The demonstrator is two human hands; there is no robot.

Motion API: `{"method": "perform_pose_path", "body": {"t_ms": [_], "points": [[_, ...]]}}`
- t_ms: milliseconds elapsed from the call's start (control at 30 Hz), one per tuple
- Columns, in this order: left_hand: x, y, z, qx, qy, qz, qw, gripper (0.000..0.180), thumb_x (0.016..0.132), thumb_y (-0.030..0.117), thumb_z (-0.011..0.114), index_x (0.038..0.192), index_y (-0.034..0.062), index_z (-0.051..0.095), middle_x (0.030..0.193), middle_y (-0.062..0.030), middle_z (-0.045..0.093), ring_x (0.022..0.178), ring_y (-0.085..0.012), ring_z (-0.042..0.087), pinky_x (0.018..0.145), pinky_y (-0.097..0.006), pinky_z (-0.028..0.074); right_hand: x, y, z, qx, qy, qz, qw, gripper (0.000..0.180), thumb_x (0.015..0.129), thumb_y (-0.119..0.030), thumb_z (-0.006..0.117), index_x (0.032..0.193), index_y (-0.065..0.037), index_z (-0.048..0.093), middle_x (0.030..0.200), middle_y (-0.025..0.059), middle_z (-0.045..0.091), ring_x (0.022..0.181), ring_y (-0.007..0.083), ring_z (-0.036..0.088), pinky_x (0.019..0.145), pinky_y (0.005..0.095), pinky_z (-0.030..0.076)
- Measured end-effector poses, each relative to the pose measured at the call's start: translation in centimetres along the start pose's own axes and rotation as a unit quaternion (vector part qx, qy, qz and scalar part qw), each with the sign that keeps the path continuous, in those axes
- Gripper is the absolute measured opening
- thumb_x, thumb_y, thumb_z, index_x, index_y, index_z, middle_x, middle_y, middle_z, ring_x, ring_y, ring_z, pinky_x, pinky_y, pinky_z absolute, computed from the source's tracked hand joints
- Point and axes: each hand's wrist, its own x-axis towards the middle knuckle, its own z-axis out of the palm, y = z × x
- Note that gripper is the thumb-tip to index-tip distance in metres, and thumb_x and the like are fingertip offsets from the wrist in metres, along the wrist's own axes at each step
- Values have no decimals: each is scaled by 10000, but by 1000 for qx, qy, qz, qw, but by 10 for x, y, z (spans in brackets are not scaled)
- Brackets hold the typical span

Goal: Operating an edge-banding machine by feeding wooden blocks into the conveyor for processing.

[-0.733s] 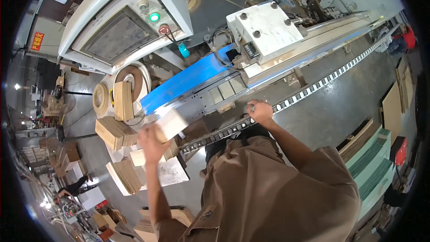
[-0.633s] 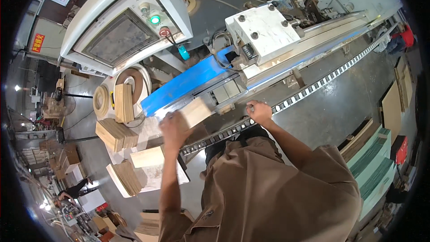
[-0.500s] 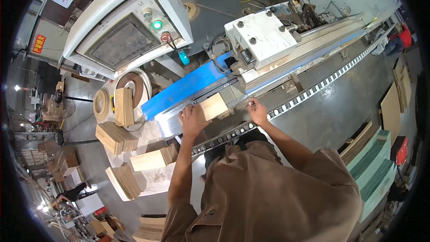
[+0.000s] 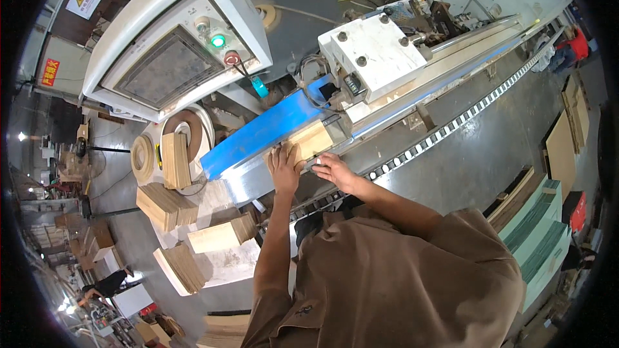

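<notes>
My left hand (image 4: 285, 169) lies palm-down, fingers flat, on a small light wooden panel (image 4: 311, 140) and presses it against the machine bed. My right hand (image 4: 335, 169) rests just beside it on the right, fingers curled at the near edge of the same panel; I cannot tell whether they close around that edge or only touch it.

The wooden panel lies flat on the metal feed table (image 4: 258, 187) of the machine, its far edge against the blue guide fence (image 4: 258, 135). The panel's right end sits at the mouth of the white pressure housing (image 4: 371, 55), which stands over the feed track.

A roller rail (image 4: 451, 132) runs along the near side of the track toward the upper right. Above and to the left of the fence stands the white control console (image 4: 174, 38), with a dark screen, a lit green button (image 4: 218, 41) and a red button (image 4: 231, 58).

To my left, stacks of wooden panels (image 4: 164, 203) stand on a low white platform (image 4: 219, 264), well apart from both hands. A coil of edge banding (image 4: 187, 132) sits on a disc near the console base.
</notes>
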Motion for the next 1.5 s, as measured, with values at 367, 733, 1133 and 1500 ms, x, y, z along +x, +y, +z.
{"method": "perform_pose_path", "body": {"t_ms": [367,733,1133,1500], "points": [[-17,-17,-13,-30,-58,6,998,602,983,144,644,1569,204,520,1648,-103,449,1505,-393,408,1272,-568,265,-3,5,5,208,-89,11,974,880,997,-196,648,1692,-196,108,1632,43,335,1518,268,336,1262,419,281],[1,7,5,-13,-70,8,997,598,965,194,703,1544,209,557,1615,-100,488,1486,-398,428,1255,-531,328,-8,-12,-14,281,-77,-13,956,773,946,-132,636,1621,-210,267,1546,-27,417,1469,241,389,1258,414,260],[44,73,40,2,-30,39,999,592,920,305,732,1486,197,595,1576,-40,516,1433,-307,472,1221,-533,324,-44,-28,-39,104,30,-111,988,835,958,-57,540,1705,-92,169,1754,100,221,1562,271,327,1225,391,314],[48,78,39,24,-7,-21,999,518,960,362,676,1421,131,632,1453,-57,615,1371,-332,523,1231,-568,289,-55,-25,-123,-591,171,-272,740,309,947,-206,704,1250,-150,732,1075,190,757,733,361,716,726,458,566]]}}
